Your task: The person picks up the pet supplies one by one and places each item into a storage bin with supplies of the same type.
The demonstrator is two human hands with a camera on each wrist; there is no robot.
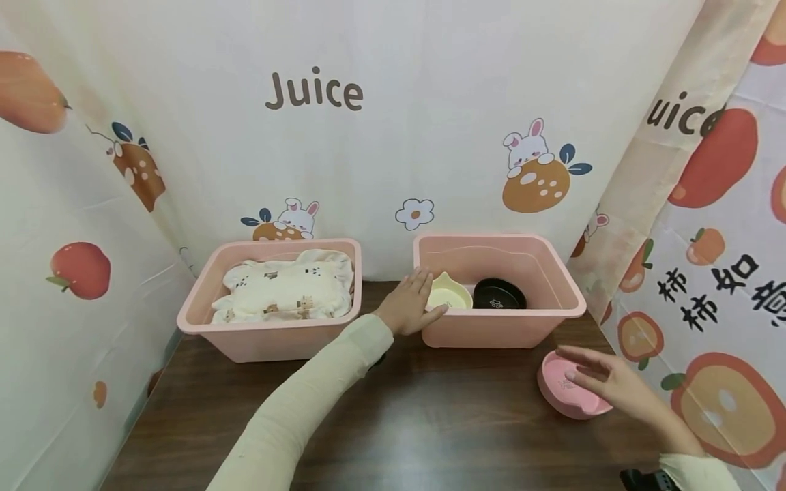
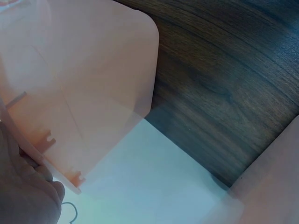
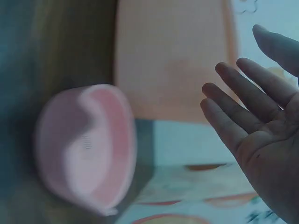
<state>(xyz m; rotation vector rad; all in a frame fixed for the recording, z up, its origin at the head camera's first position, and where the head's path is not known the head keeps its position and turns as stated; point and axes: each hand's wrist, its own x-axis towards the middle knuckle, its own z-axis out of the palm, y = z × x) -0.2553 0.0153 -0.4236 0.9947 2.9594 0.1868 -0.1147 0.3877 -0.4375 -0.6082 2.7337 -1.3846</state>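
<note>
My left hand (image 1: 407, 300) rests on the left rim of the right pink bin (image 1: 491, 331), fingers pointing toward the back, thumb over the front corner. In the left wrist view the same hand (image 2: 28, 182) touches the bin's edge. Inside that bin are a pale yellow bowl (image 1: 448, 294) with a pointed lip and a black bowl (image 1: 499, 293). A pink bowl (image 1: 571, 392) stands on the table in front of the bin's right end. Over its right side hovers my right hand (image 1: 614, 382); in the right wrist view its fingers are extended and apart from the bowl (image 3: 86, 149).
A second pink bin (image 1: 270, 334) stands at the left, holding a cream ruffled cloth item (image 1: 285, 290) with small animal prints. Both bins are on a dark wooden table (image 1: 393, 423). Printed curtains (image 1: 393, 150) hang behind and along both sides.
</note>
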